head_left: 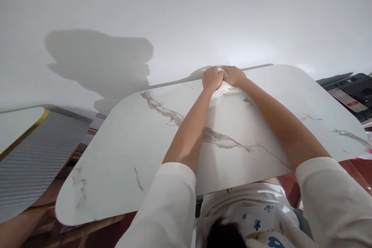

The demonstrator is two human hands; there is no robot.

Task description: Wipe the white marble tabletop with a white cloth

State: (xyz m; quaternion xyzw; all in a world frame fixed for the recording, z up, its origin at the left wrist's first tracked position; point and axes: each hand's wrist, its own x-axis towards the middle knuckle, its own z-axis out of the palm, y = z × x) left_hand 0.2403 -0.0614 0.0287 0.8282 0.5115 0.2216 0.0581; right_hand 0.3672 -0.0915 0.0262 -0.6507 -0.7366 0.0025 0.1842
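Both arms reach out to the far edge of a white marble-patterned table (119,143). There my left hand (213,78) bears down on a bunched white cloth (226,90), its fingers curled over the top. Close beside it, my right hand (235,76) grips the same cloth from the right, and the two hands touch or nearly touch. Part of the cloth spreads out below the hands on the tabletop; the rest is hidden under the fingers.
A plain white wall (186,15) rises right behind the table. To the left stands a cabinet (37,155) with ribbed grey sides and gold trim. A black appliance (354,93) sits beyond the table's right end. Reddish floor (353,170) shows below.
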